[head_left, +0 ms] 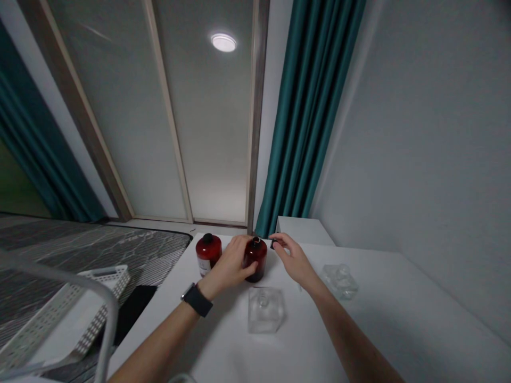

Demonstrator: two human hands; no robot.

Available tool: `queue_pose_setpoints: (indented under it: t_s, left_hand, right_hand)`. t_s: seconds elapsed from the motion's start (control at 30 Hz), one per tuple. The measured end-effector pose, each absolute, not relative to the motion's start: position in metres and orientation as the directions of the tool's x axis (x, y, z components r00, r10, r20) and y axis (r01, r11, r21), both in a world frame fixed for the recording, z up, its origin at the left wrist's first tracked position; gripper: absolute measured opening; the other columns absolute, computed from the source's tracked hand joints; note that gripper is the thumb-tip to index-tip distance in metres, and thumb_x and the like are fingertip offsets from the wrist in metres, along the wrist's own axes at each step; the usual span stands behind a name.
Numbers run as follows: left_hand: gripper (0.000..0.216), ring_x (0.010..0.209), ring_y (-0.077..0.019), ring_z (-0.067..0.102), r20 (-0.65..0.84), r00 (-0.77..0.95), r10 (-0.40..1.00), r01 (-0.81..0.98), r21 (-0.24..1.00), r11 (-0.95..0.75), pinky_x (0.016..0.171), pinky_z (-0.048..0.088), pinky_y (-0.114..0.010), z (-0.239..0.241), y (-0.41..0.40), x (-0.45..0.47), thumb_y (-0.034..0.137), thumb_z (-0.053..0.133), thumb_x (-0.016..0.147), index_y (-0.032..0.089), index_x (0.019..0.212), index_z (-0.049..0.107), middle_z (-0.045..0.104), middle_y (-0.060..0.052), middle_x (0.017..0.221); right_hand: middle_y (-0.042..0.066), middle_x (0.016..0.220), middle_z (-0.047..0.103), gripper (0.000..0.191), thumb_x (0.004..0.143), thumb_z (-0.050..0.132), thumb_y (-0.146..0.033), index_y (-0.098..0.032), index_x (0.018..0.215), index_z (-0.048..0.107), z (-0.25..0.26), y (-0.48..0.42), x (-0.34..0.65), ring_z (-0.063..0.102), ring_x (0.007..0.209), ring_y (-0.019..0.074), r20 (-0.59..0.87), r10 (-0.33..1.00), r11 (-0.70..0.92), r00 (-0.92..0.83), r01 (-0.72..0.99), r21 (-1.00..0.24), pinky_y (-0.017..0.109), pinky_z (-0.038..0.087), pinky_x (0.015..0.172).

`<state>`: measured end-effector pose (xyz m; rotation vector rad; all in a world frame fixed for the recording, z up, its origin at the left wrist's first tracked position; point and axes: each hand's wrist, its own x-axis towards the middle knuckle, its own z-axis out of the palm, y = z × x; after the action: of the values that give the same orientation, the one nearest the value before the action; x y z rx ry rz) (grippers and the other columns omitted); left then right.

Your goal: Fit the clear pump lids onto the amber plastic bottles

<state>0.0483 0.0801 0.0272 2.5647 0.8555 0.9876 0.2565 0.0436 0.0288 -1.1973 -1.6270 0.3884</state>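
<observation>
Left hand (233, 263) is on the dark red bottle (256, 261), fingers curled round its left side and thumb across the front, a firm wrapping grip. The bottle stands upright at the far middle of the white table (399, 319), long axis vertical, neck pointing straight up with its mouth bare. Right hand (293, 258) is just right of that neck, fingers drawn narrow, tips pinched on a small dark cap (274, 243), held beside the mouth and level with it. Whether the cap touches the neck is hard to tell from here.

There is a dark watch (197, 299) on the left wrist. Left of the gripped bottle, close but apart, a second red bottle (208, 254) stands upright, black cap on. Nearer, between the forearms, sits a clear square glass bottle (265, 309). Another clear glass piece (340, 280) lies to the right of the right wrist. Off the table's left edge, a white slotted basket (101, 284) sits lower down.
</observation>
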Motion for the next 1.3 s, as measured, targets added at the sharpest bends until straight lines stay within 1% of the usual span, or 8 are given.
queue_pose_setpoints:
  t_s: [0.13,0.23,0.4,0.57,0.67,0.8,1.03,1.3]
  left_hand:
    - [0.045,0.101,-0.0302,0.052,0.529,0.542,0.653,0.532,0.386,-0.754,0.087,0.049,-0.047,0.03,0.072,0.057,0.036,0.076,0.076,0.018,0.108,0.051,0.055,-0.01,0.106]
    - [0.049,0.098,-0.0297,0.052,0.517,0.543,0.662,0.532,0.399,-0.747,0.084,0.049,-0.045,0.032,0.069,0.06,0.042,0.079,0.072,0.018,0.103,0.049,0.054,-0.009,0.105]
    - [0.051,0.11,-0.031,0.054,0.454,0.624,0.636,0.404,0.509,-0.76,0.092,0.049,-0.047,0.042,0.075,0.055,0.041,0.079,0.072,0.019,0.106,0.048,0.053,-0.012,0.118]
    - [0.066,0.115,-0.0299,0.058,0.291,0.652,0.7,0.359,0.695,-0.623,0.097,0.049,-0.048,0.049,0.087,0.056,0.038,0.079,0.072,0.02,0.122,0.04,0.053,-0.013,0.126]
    - [0.074,0.119,-0.0304,0.057,0.206,0.695,0.689,0.347,0.743,-0.573,0.101,0.048,-0.047,0.052,0.092,0.055,0.037,0.08,0.069,0.019,0.128,0.039,0.051,-0.014,0.132]
    - [0.07,0.119,-0.0304,0.057,0.166,0.732,0.66,0.374,0.712,-0.594,0.104,0.045,-0.047,0.06,0.095,0.046,0.031,0.079,0.07,0.018,0.129,0.042,0.054,-0.013,0.13]
    - [0.034,0.116,-0.0259,0.056,0.344,0.745,0.572,0.268,0.63,-0.729,0.104,0.043,-0.045,0.073,0.103,0.031,0.028,0.071,0.079,0.023,0.108,0.053,0.058,-0.008,0.119]
    - [0.039,0.107,-0.0254,0.059,0.29,0.76,0.581,0.344,0.58,-0.739,0.095,0.047,-0.039,0.071,0.101,0.038,0.025,0.075,0.077,0.023,0.11,0.056,0.061,-0.004,0.111]
  right_hand:
    - [0.004,0.096,0.071,0.015,0.089,0.055,-0.03,-0.021,0.098,0.063,0.033,0.052,0.251,0.065,0.09,0.019,0.538,0.841,0.465,0.056,0.433,-0.772,0.035,0.051,0.086]
    - [0.003,0.09,0.069,0.01,0.085,0.06,-0.03,-0.021,0.09,0.061,0.033,0.058,0.249,0.065,0.087,0.0191,0.532,0.843,0.462,0.079,0.402,-0.791,0.036,0.051,0.085]
    - [0.002,0.085,0.069,0.009,0.083,0.064,-0.03,-0.021,0.084,0.061,0.033,0.06,0.247,0.065,0.087,0.0194,0.515,0.854,0.453,0.074,0.38,-0.806,0.04,0.05,0.09]
    - [0.002,0.092,0.07,0.007,0.083,0.063,-0.025,-0.022,0.088,0.064,0.038,0.053,0.246,0.065,0.092,0.0198,0.51,0.86,0.467,0.019,0.375,-0.801,0.039,0.049,0.092]
    - [0.003,0.095,0.069,0.01,0.082,0.063,-0.02,-0.023,0.092,0.067,0.042,0.047,0.246,0.064,0.096,0.0202,0.501,0.865,0.464,-0.02,0.408,-0.786,0.039,0.048,0.093]
    - [0.003,0.097,0.068,0.013,0.084,0.061,-0.017,-0.024,0.093,0.067,0.045,0.043,0.244,0.062,0.098,0.0204,0.519,0.851,0.486,-0.08,0.495,-0.72,0.038,0.047,0.093]
    - [0.004,0.097,0.068,0.015,0.086,0.058,-0.014,-0.024,0.094,0.065,0.05,0.038,0.241,0.06,0.1,0.0223,0.538,0.831,0.513,-0.143,0.571,-0.641,0.038,0.047,0.09]
    - [0.005,0.1,0.066,0.018,0.086,0.056,-0.013,-0.024,0.098,0.065,0.048,0.037,0.242,0.06,0.101,0.0225,0.527,0.838,0.502,-0.142,0.58,-0.642,0.039,0.047,0.092]
